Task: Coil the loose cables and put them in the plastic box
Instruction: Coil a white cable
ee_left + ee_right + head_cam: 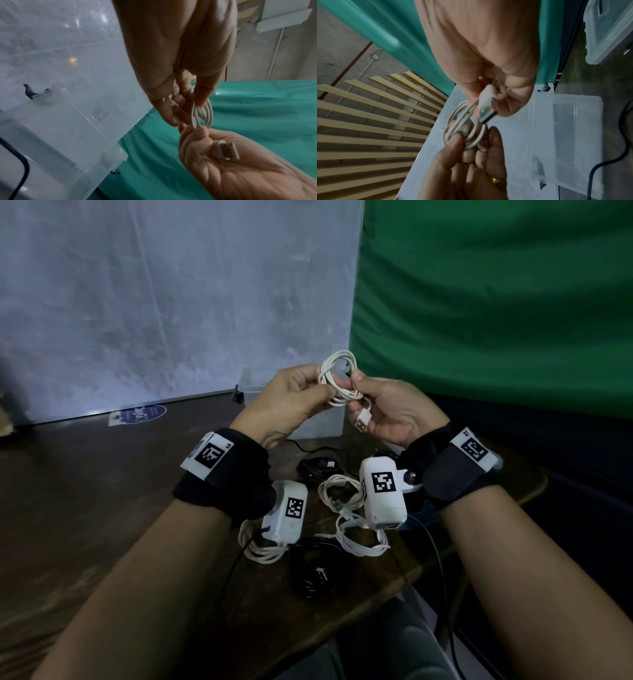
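Note:
Both hands hold a coiled white USB cable up above the table. My left hand pinches the coil's left side between thumb and fingers. My right hand pinches the coil's right side, and the cable's USB plug hangs loose over its palm. In the right wrist view the plug lies across the coil. The clear plastic box stands open on the table just behind the hands.
On the brown table below my wrists lie several more cables: white coils and black ones. A box lid lies apart. A grey board and green cloth stand behind.

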